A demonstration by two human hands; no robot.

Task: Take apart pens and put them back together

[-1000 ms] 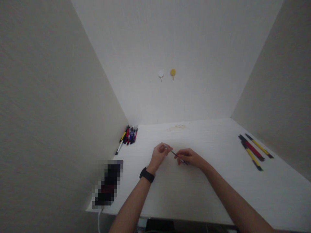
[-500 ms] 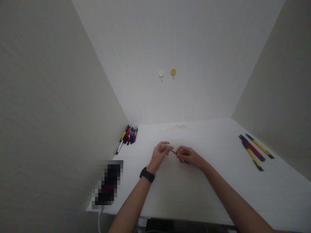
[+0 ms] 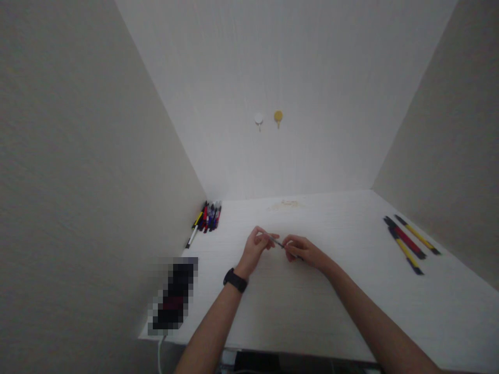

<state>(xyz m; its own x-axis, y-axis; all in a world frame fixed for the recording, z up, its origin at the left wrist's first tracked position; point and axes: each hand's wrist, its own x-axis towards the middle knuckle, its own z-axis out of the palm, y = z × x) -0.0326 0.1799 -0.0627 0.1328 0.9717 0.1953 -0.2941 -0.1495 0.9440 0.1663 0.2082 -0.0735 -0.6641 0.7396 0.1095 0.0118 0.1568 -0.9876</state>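
Note:
Over the middle of the white table [image 3: 351,311], both hands hold one thin dark pen [image 3: 278,242]. My left hand [image 3: 258,245], with a black watch on its wrist, pinches the pen's far end. My right hand [image 3: 302,250] is closed around its near end. The pen slants down from left to right between them, and most of it is hidden by my fingers.
A heap of several coloured pens [image 3: 206,217] lies in the back left corner against the wall. Three red, yellow and black pens [image 3: 407,240] lie side by side at the right. A blurred dark object [image 3: 173,296] sits at the front left. Two hooks [image 3: 268,118] hang on the back wall.
My two hands have drawn slightly closer together along the pen. Everything else on the table has stayed where it was.

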